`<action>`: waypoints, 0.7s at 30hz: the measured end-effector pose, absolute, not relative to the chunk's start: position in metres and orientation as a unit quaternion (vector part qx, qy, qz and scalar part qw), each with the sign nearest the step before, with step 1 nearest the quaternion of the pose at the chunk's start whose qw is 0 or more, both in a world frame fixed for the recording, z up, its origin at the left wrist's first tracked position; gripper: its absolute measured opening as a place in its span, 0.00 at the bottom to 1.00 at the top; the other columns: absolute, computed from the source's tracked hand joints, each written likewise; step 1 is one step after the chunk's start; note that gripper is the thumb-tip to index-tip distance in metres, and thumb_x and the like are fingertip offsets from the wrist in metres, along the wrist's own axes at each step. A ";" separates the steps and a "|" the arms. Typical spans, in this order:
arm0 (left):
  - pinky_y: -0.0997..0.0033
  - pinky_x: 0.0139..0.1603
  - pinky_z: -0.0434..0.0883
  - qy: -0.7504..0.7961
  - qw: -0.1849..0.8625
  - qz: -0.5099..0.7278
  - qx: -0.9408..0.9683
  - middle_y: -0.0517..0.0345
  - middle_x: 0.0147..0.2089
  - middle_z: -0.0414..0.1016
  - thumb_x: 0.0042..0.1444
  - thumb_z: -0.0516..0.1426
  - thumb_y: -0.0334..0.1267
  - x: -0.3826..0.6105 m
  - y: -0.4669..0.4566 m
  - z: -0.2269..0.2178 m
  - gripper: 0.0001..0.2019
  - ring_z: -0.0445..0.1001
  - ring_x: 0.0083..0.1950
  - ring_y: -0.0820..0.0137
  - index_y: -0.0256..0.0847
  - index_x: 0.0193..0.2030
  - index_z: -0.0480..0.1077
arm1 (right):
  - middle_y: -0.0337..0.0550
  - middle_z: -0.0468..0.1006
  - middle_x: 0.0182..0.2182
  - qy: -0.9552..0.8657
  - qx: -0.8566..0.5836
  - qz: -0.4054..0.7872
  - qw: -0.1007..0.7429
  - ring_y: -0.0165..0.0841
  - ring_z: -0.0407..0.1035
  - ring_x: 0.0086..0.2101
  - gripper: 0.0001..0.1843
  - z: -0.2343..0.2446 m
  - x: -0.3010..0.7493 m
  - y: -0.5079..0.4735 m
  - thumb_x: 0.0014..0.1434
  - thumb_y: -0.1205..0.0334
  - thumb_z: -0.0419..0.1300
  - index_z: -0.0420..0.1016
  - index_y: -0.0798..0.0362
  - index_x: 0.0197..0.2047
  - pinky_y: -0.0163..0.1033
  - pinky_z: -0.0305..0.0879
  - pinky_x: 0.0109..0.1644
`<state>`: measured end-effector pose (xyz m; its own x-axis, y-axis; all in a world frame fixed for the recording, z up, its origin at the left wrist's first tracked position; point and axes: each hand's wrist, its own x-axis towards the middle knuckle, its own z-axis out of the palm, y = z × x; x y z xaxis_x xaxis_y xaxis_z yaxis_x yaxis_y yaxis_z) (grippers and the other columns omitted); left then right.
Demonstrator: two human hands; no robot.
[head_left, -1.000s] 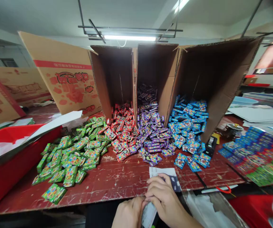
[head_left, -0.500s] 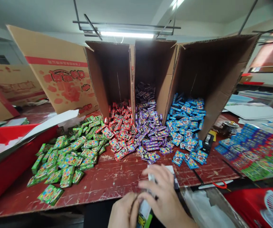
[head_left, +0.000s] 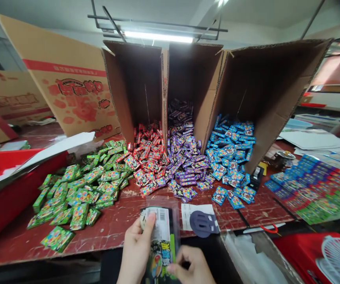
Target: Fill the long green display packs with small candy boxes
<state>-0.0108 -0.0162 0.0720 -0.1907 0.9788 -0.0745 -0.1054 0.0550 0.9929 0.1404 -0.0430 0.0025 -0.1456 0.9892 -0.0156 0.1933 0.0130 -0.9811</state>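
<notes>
My left hand [head_left: 136,250] grips a clear plastic bag [head_left: 159,236] with a barcode label and a printed green card, thumb on its front. My right hand [head_left: 190,268] pinches the bag's lower right edge. Both are at the near edge of the worn red table [head_left: 122,223]. Beyond lie piles of small packets: green [head_left: 83,189], red [head_left: 148,161], purple [head_left: 184,157] and blue [head_left: 232,157]. A white paper with a dark round shape [head_left: 201,219] lies just right of the bag.
Three open cardboard boxes [head_left: 193,79] lie tipped toward me, spilling the red, purple and blue packets. A printed carton [head_left: 66,86] stands at the left, a red bin [head_left: 7,185] at the far left. Rows of sorted packets [head_left: 314,185] lie at the right, with a tape dispenser [head_left: 255,177] nearby.
My right hand came off the paper on the table and dropped to the bag's lower edge. My left hand lifted the bag upright into view. The paper now lies uncovered.
</notes>
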 end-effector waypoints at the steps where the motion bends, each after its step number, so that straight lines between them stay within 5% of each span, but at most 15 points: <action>1: 0.76 0.23 0.66 0.530 0.497 0.552 0.410 0.61 0.22 0.72 0.48 0.59 0.53 -0.013 -0.014 0.073 0.18 0.68 0.23 0.71 0.35 0.30 0.71 | 0.41 0.74 0.19 -0.585 -0.497 0.501 0.399 0.34 0.68 0.24 0.14 -0.005 0.138 -0.046 0.46 0.55 0.66 0.70 0.55 0.19 0.34 0.63 0.29; 4: 0.71 0.31 0.71 0.524 0.494 0.544 0.431 0.53 0.33 0.77 0.53 0.55 0.52 -0.010 -0.015 0.066 0.20 0.74 0.33 0.64 0.35 0.41 0.69 | 0.49 0.79 0.35 -0.593 -0.448 0.510 0.434 0.41 0.73 0.36 0.18 -0.009 0.134 -0.049 0.53 0.49 0.60 0.75 0.54 0.40 0.39 0.68 0.40; 7: 0.64 0.48 0.70 0.591 0.417 0.516 0.459 0.46 0.50 0.73 0.56 0.49 0.54 0.003 -0.022 0.047 0.24 0.70 0.52 0.59 0.37 0.50 0.65 | 0.52 0.70 0.52 -0.562 -0.501 0.430 0.499 0.43 0.65 0.51 0.29 0.002 0.127 -0.046 0.58 0.44 0.52 0.63 0.52 0.57 0.42 0.61 0.54; 13: 0.60 0.62 0.58 0.694 0.361 0.408 0.471 0.44 0.65 0.57 0.59 0.40 0.55 -0.003 -0.028 0.028 0.29 0.54 0.65 0.60 0.35 0.58 0.58 | 0.49 0.77 0.41 -0.543 -0.444 0.542 0.463 0.41 0.71 0.42 0.29 0.023 0.124 -0.035 0.59 0.38 0.46 0.71 0.53 0.48 0.42 0.64 0.50; 17: 0.57 0.64 0.54 0.692 0.392 0.430 0.426 0.42 0.62 0.61 0.58 0.44 0.54 -0.014 -0.032 0.027 0.28 0.56 0.64 0.58 0.33 0.54 0.63 | 0.49 0.76 0.43 -0.536 -0.422 0.559 0.471 0.42 0.70 0.43 0.31 0.005 0.116 -0.048 0.57 0.36 0.46 0.69 0.52 0.50 0.42 0.66 0.47; 21: 0.58 0.60 0.62 0.644 0.370 0.483 0.463 0.45 0.53 0.72 0.53 0.50 0.57 -0.019 -0.032 0.025 0.27 0.66 0.58 0.54 0.36 0.47 0.69 | 0.54 0.74 0.46 -0.532 -0.544 0.481 0.436 0.44 0.69 0.45 0.36 -0.027 0.115 -0.055 0.56 0.34 0.46 0.62 0.52 0.57 0.44 0.65 0.49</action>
